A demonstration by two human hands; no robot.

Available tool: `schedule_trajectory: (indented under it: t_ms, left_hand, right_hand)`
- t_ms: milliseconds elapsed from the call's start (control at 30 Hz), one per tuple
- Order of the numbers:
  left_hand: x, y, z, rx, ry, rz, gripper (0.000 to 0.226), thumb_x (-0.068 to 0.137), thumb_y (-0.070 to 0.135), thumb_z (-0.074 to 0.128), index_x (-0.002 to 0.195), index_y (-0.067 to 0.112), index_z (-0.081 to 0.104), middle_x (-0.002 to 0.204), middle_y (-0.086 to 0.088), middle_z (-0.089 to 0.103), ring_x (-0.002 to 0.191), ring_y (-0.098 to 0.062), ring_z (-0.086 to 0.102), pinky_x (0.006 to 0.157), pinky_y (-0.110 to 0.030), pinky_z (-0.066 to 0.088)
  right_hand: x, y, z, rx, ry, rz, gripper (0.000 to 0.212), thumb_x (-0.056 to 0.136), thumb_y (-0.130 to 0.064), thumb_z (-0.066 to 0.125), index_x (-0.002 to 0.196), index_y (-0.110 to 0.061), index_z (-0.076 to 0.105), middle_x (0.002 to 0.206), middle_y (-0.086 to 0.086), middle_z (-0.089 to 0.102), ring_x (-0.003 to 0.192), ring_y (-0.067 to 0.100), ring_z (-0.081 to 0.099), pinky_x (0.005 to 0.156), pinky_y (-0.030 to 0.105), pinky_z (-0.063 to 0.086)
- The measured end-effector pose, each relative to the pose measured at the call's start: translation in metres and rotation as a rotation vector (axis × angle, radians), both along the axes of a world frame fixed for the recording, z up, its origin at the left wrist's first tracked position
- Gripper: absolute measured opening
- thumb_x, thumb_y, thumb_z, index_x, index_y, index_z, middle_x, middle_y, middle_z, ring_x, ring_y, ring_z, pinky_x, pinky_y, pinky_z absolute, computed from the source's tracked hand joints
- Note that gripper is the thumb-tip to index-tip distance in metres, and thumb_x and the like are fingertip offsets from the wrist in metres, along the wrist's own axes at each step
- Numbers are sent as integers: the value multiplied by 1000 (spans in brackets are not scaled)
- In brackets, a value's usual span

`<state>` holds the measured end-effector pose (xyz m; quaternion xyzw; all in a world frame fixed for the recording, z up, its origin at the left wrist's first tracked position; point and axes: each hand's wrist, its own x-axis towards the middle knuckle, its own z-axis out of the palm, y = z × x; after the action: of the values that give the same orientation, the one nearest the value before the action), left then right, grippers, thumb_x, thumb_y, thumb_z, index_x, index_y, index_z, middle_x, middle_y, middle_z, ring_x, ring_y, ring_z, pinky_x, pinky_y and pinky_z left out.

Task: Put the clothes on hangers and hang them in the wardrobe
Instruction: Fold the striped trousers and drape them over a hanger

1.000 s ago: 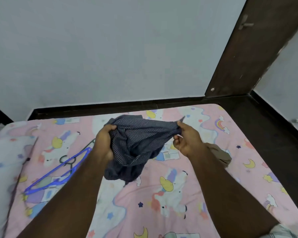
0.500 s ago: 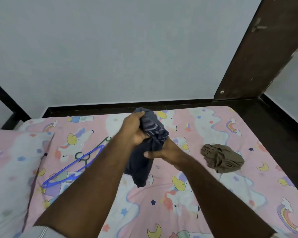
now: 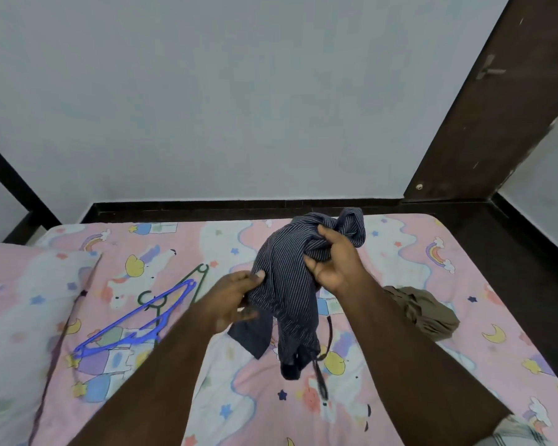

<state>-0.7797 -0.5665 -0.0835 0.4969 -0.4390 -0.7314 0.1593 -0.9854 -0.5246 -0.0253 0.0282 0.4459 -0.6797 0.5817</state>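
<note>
striped garment (image 3: 287, 284) hangs bunched above the bed, right hand (image 3: 337, 262) gripping its top, left hand (image 3: 236, 297) pinching its side.

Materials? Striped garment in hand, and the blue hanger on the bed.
Striped garment: thin woven cloth, likely cotton, matte; it bunches and drapes limply, with fine pinstripes. Blue hanger: probably moulded plastic, slightly glossy; thin uniform bars, saturated colour.

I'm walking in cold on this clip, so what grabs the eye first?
Both hands hold up a bunched dark striped garment above the middle of the bed: the right hand grips its top, the left hand pinches its side. On the pink cartoon bedsheet, a blue hanger lies over a green hanger at left, and a crumpled olive garment lies at right.
</note>
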Motion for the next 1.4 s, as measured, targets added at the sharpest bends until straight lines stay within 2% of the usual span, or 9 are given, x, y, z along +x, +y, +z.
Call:
schedule_trajectory:
  t_ms: [167, 300, 433, 567, 767, 867, 933, 1233, 1400]
  left_hand:
    - [-19, -9, 27, -139, 78, 212, 20, 95, 18, 68, 112, 26, 62, 97, -4, 76, 82, -19, 72, 70, -35, 56]
    - [-45, -9, 46, -214, 130, 247, 17, 99, 13, 62, 111, 23, 69, 97, -8, 70, 80, -20, 68, 69, -34, 58]
    - [-71, -3, 61, -119, 210, 263, 18, 99, 9, 57, 110, 6, 72, 108, -15, 69, 84, -24, 70, 73, -34, 62]
    - [-79, 0, 77, 19, 349, 183, 34, 95, 0, 46, 126, -3, 61, 118, -21, 67, 93, -31, 72, 85, -41, 61]
    - [-76, -10, 98, -316, 134, -14, 37, 89, -10, 65, 122, 8, 64, 100, -14, 72, 91, -25, 74, 75, -29, 60]
    - [-74, -13, 113, -732, -105, -112, 5, 87, 15, 77, 91, 14, 74, 66, 1, 64, 62, -12, 60, 61, -23, 48]
    - [-77, -15, 123, -899, -137, -91, 32, 87, 22, 78, 63, 8, 60, 52, 6, 48, 50, -10, 42, 53, -22, 34]
    - [-90, -12, 168, -822, 68, 298, 39, 80, 36, 75, 60, 19, 46, 60, -2, 43, 56, -17, 39, 57, -33, 33]
    - [-66, -22, 182, -706, 143, 510, 29, 84, 32, 74, 67, 21, 53, 70, -9, 58, 63, -22, 55, 59, -43, 48]
  right_hand:
    - [-24, 2, -21, 97, 231, 148, 36, 94, -15, 68, 126, -1, 60, 121, 18, 68, 112, 33, 66, 101, 48, 52]
    - [-22, 17, -32, 221, 822, 369, 37, 89, -30, 75, 118, -12, 60, 100, 3, 64, 84, 17, 61, 77, 33, 54]
    - [2, 43, -31, 16, 998, 560, 41, 84, -35, 80, 117, -22, 59, 98, -10, 68, 93, 12, 68, 82, 31, 58]
    - [1, 44, -32, -9, 1280, 388, 39, 85, -27, 77, 118, -23, 58, 97, -21, 63, 89, -1, 61, 67, 6, 42]
    - [-28, 29, -10, 22, 1149, 368, 30, 87, -7, 53, 104, -25, 70, 87, -5, 72, 86, 19, 68, 89, 49, 55]
    - [-42, 25, 8, -86, 1061, 422, 17, 97, -8, 56, 102, -16, 70, 93, 9, 74, 88, 26, 70, 93, 53, 52]
    - [-49, 23, 19, -186, 1058, 418, 11, 98, -12, 62, 105, -14, 70, 98, 14, 75, 93, 30, 72, 92, 50, 54]
    - [-68, 40, 12, 135, 1479, 479, 22, 83, -10, 63, 99, -26, 61, 95, -6, 69, 89, 18, 64, 78, 31, 49]
    - [-101, 54, 1, 282, 1314, 492, 18, 79, -4, 71, 91, -16, 66, 90, 7, 72, 79, 21, 67, 72, 36, 57]
